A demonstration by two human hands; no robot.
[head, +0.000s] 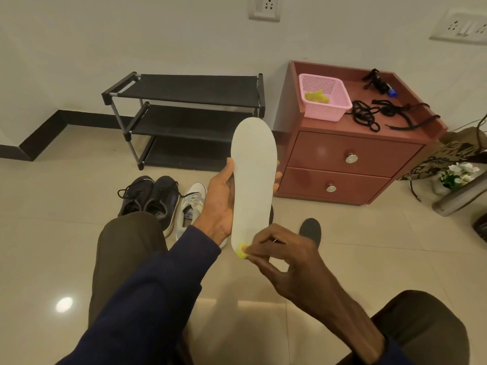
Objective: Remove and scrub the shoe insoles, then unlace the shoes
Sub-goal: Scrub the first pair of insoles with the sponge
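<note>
One pale grey-white insole (253,180) is held upright in mid-air, toe end up, its flat face turned toward the camera; the surface looks plain and smooth, with no marks that can be made out. Its edges are clasped by the left hand (220,204), thumb on the left rim and fingertips showing past the right rim, the palm cupped behind it. At the heel end a small yellow scrubber (242,252) is pinched in the closed fingers of the right hand (287,262) and pressed against the insole's lower left corner.

Glossy beige floor tiles (66,259) are seen beneath both hands, with a light reflection to the lower left. Just beyond the left hand, a pair of dark sneakers (150,196) and one white sneaker (192,204) are set side by side on the floor, laces in place. A dark insole (311,230) lies on the tiles just beyond the right hand. Farther past the left hand a black three-tier shoe rack (184,111) is placed against the white wall (131,35). Beyond and to the right of the right hand stands a reddish-brown two-drawer cabinet (342,164); on its top a pink perforated basket (324,101) holding a yellow-green cloth (316,97) is noted, with loose black laces (369,117) beside it. Both knees, in dark olive trousers (126,246), frame the hands.
</note>
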